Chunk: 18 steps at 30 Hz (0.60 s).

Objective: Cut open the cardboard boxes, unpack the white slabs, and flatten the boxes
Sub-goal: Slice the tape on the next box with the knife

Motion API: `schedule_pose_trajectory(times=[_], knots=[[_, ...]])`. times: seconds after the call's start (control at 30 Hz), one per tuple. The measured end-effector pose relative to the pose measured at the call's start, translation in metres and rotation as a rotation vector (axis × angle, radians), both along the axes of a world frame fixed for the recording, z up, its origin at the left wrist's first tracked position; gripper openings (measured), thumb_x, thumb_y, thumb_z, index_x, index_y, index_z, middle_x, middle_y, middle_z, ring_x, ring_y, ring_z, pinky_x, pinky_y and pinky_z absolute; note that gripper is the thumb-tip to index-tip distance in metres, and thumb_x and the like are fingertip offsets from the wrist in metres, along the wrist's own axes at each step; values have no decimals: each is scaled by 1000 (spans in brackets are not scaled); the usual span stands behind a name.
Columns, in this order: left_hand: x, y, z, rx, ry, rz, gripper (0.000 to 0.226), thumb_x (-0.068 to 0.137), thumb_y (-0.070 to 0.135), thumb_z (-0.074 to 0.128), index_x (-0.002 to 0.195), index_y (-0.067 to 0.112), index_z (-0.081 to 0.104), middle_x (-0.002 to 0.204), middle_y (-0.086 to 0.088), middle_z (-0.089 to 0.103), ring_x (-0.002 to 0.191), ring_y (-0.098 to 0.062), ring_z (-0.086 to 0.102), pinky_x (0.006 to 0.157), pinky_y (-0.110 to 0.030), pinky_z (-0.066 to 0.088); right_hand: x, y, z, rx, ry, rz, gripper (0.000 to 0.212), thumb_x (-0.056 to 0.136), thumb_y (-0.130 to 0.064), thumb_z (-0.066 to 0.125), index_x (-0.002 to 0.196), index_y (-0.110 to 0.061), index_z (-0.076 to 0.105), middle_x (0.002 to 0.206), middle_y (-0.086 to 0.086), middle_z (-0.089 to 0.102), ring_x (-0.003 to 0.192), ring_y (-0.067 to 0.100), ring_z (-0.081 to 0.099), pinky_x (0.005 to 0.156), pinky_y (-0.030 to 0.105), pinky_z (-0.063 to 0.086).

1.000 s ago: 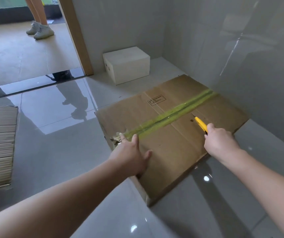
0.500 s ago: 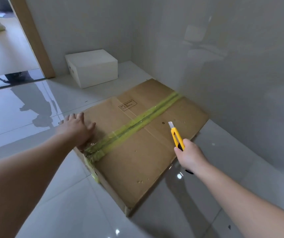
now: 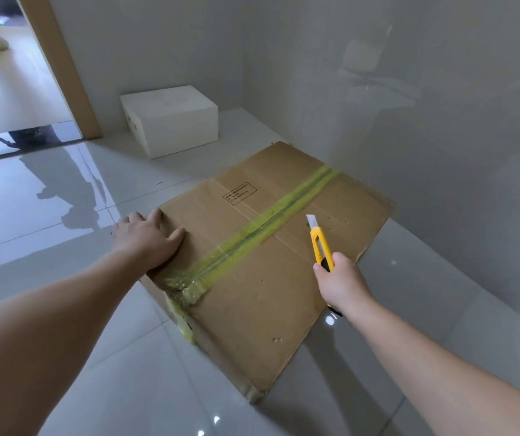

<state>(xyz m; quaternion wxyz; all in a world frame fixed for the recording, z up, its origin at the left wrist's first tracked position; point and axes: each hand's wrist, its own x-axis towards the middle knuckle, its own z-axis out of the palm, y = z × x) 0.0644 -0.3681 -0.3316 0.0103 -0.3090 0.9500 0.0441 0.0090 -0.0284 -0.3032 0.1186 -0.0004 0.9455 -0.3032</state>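
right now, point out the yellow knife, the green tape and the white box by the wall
yellow knife (image 3: 320,247), head view, on its yellow body above the right hand
green tape (image 3: 262,226), head view, mid-strip along the cardboard box's seam
white box (image 3: 170,105), head view, on its top face

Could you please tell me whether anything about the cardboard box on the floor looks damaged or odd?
Yes. The yellow-green tape strip on the flat brown cardboard box is crumpled and bunched at its near end, by the left hand. The box top has small dents and pockmarks near the front right corner.
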Motion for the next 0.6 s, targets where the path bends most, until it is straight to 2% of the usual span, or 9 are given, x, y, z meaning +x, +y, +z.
schedule_pose_trajectory(times=[0.07,0.17,0.23,0.27,0.33,0.4,0.5,0.6], knots=[[8,15,3,-30,-4,-23,85,73,82,21,135,26,40,121,-19,51,116,-38,44,96,-45,37,-15,8,2,21,29,-49,29,97,-29,49,73,-16,38,71,1,43,61,20,43,52,29,33],[29,45,10,-102,-22,-180,102,65,90,3,132,23,40,112,-14,55,103,-32,50,87,-41,42,-44,29,10,114,53,-100,23,97,-27,48,82,-11,43,76,5,46,74,29,49,64,32,38],[41,64,16,-142,-80,-313,115,57,96,-6,137,24,33,121,-14,51,103,-29,53,85,-39,44,-57,44,14,198,42,-98,21,97,-27,48,88,-8,46,77,6,46,77,30,49,64,32,37],[47,72,20,-145,-124,-374,121,51,99,-6,142,26,27,134,-16,44,107,-30,53,87,-38,43,-59,51,14,234,29,-97,21,97,-27,48,90,-7,48,76,6,45,77,30,49,61,31,36],[57,85,25,-126,-220,-492,131,41,104,-2,148,31,10,155,-18,14,113,-32,52,88,-37,42,-60,61,13,274,-3,-112,20,97,-26,48,93,-7,49,76,5,44,75,28,49,55,30,34],[66,98,27,-125,-281,-617,136,36,106,4,149,31,-3,158,-14,-2,109,-31,55,87,-35,42,-57,70,11,304,-25,-126,19,97,-27,47,94,-8,48,77,4,44,73,26,49,52,29,32],[74,125,28,-135,-307,-768,139,37,105,14,149,25,-5,154,-9,6,95,-27,59,82,-34,42,-52,84,13,346,5,-142,19,98,-27,47,93,-9,47,75,3,44,64,21,47,48,28,29],[76,165,31,-121,-287,-852,127,48,93,10,149,16,4,150,-10,10,76,-26,60,70,-32,42,-47,104,20,323,53,-214,20,98,-28,47,90,-10,47,75,3,46,60,18,45,47,27,29]])
